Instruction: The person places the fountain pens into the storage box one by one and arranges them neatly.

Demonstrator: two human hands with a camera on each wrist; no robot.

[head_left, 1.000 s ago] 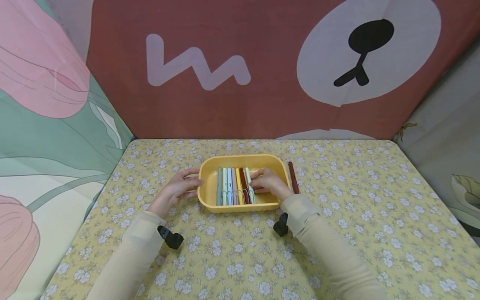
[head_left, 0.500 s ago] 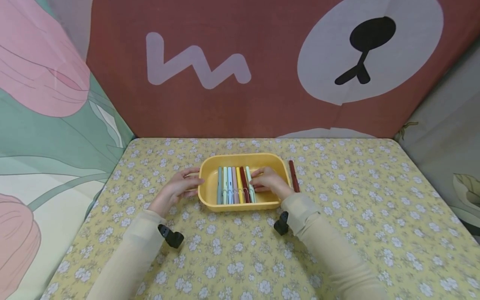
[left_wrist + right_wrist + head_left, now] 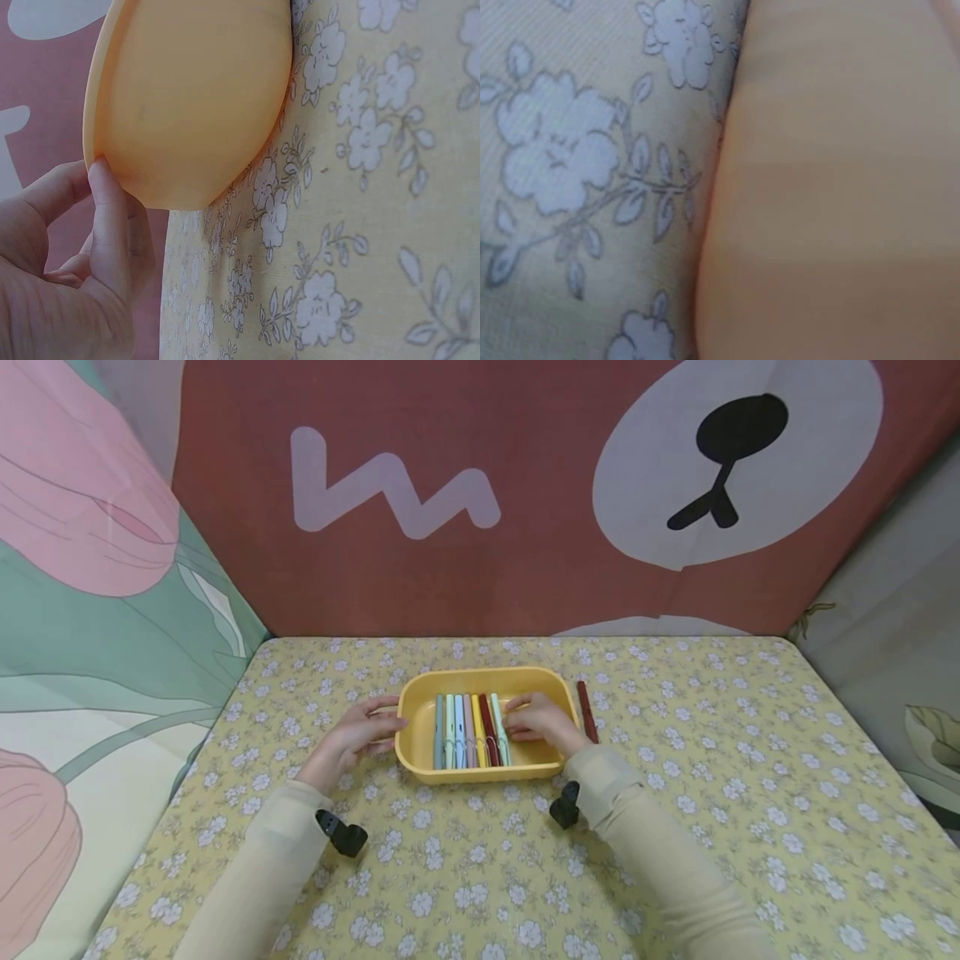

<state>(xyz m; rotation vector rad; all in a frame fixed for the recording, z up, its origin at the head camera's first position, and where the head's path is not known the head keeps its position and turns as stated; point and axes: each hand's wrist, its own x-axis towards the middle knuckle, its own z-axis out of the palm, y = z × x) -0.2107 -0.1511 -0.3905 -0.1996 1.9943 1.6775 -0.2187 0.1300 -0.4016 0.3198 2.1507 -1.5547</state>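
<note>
A yellow oblong tray [image 3: 491,774] sits on the table with several pens side by side in it. They run from a grey-blue pen [image 3: 439,731] at the left, through a yellow pen [image 3: 478,731] and a dark red pen [image 3: 489,731], to a pale mint pen [image 3: 500,731] at the right. My left hand [image 3: 360,731] pinches the tray's left rim between thumb and fingers, as the left wrist view shows closely. My right hand [image 3: 542,722] is inside the tray's right part, fingertips bent right beside the mint pen. In the right wrist view the tray's outer wall [image 3: 840,187] hides that hand.
Another dark red pen [image 3: 587,710] lies on the flowered tablecloth [image 3: 480,877], just outside the tray's right end. Behind the table's far edge hangs a reddish-brown cloth [image 3: 540,585] with a printed animal face.
The right hand's fingertips have drawn slightly right, off the mint pen, which stays in the row. The left hand keeps its hold on the rim.
</note>
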